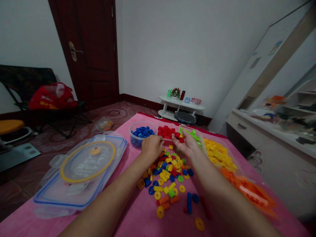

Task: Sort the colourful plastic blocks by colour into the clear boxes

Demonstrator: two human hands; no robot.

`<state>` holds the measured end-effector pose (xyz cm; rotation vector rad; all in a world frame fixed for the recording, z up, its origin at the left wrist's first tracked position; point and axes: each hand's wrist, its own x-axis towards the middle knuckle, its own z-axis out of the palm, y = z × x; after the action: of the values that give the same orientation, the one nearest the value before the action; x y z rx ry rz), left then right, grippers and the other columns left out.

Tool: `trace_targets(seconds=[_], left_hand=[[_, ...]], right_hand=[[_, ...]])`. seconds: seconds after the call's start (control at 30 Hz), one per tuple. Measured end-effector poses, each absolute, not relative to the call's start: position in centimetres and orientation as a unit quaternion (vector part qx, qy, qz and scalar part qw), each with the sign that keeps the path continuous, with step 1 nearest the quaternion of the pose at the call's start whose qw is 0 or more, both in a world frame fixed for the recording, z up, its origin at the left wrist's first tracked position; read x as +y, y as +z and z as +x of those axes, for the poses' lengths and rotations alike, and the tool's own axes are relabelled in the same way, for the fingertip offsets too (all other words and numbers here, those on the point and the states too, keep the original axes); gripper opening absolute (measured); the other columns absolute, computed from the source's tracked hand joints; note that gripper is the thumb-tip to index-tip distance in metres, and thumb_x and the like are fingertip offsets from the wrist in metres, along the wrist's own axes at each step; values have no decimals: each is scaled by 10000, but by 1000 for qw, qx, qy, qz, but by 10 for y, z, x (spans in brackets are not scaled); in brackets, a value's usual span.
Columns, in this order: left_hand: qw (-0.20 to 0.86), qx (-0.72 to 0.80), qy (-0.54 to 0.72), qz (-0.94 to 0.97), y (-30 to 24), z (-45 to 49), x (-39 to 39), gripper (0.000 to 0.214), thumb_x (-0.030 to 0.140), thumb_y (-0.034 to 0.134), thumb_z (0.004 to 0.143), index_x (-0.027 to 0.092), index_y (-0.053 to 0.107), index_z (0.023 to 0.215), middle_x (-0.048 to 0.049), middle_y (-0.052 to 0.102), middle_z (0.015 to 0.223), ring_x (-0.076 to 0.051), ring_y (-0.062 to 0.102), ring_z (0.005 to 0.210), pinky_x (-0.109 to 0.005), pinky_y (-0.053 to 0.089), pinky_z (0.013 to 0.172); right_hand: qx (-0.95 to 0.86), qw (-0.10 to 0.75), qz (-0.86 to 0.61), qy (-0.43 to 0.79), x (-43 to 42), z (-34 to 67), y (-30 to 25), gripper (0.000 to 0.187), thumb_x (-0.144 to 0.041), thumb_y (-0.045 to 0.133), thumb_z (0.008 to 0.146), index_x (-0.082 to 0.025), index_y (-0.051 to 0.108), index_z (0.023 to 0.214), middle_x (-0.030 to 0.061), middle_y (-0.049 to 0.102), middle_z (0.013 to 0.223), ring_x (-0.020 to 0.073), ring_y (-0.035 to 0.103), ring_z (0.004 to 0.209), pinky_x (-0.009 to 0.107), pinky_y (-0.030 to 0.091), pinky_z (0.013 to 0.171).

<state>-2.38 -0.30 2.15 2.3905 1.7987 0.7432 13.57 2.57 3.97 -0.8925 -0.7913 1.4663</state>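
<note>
My right hand [188, 144] is turned partly palm up, its fingers closed on a few small toy building bricks [181, 139], red and yellow. It is in front of the red bricks [166, 132] and the green bricks [195, 135] in their clear containers. My left hand [152, 146] is curled beside the round tub [131, 135] of blue bricks [143, 132]; its fingertips are hidden, so what they hold does not show. Below and between both hands spreads a mixed pile of bricks and ring-shaped pieces [170, 166] in yellow, blue, red, green and orange.
Yellow bricks [218, 153] and orange bricks [249, 191] fill containers along the right side. Stacked clear lids [81, 168] lie at the left of the pink-covered table [138, 217]. A white cabinet [271, 138] stands at the right, a folding chair [27, 82] at the left.
</note>
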Motion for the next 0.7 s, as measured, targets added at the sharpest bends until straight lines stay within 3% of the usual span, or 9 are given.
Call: trace_targets(seconds=[0.2, 0.33, 0.4, 0.57, 0.7], left_hand=[[53, 568, 230, 788, 18, -25, -1, 264, 288, 461, 854, 235, 711, 920, -67, 720, 918, -226, 656, 868, -289, 460, 679], [65, 567, 233, 788, 15, -24, 0, 246, 276, 475, 837, 228, 713, 880, -59, 720, 893, -213, 652, 848, -275, 443, 666], [72, 563, 237, 788, 13, -24, 1, 239, 262, 479, 828, 222, 711, 864, -54, 719, 883, -201, 649, 832, -269, 435, 665], [87, 567, 239, 783, 8, -21, 4, 229, 262, 487, 817, 220, 710, 844, -48, 718, 884, -192, 643, 827, -266, 428, 667], [94, 566, 233, 785, 0, -18, 4, 226, 274, 490, 819, 234, 710, 851, -46, 718, 884, -200, 648, 830, -275, 438, 671]], right_hand=[[-245, 572, -453, 639, 70, 135, 87, 630, -656, 315, 860, -88, 470, 1084, 116, 589, 824, 207, 631, 731, 342, 561, 601], [-244, 602, -414, 638, 75, 139, 91, 732, -712, 339, 816, -58, 449, 1126, 162, 562, 941, 232, 630, 845, 349, 573, 665], [-246, 623, -408, 620, 76, 142, 87, 630, -655, 381, 841, -80, 470, 1080, 141, 552, 940, 206, 628, 845, 319, 575, 688], [-303, 656, -475, 502, 81, 148, 72, 102, -278, 473, 896, -182, 501, 876, 16, 538, 807, 100, 609, 768, 240, 556, 761], [-376, 624, -518, 448, 84, 147, 60, 83, -113, 494, 821, -182, 538, 809, -9, 585, 749, 94, 613, 765, 245, 539, 787]])
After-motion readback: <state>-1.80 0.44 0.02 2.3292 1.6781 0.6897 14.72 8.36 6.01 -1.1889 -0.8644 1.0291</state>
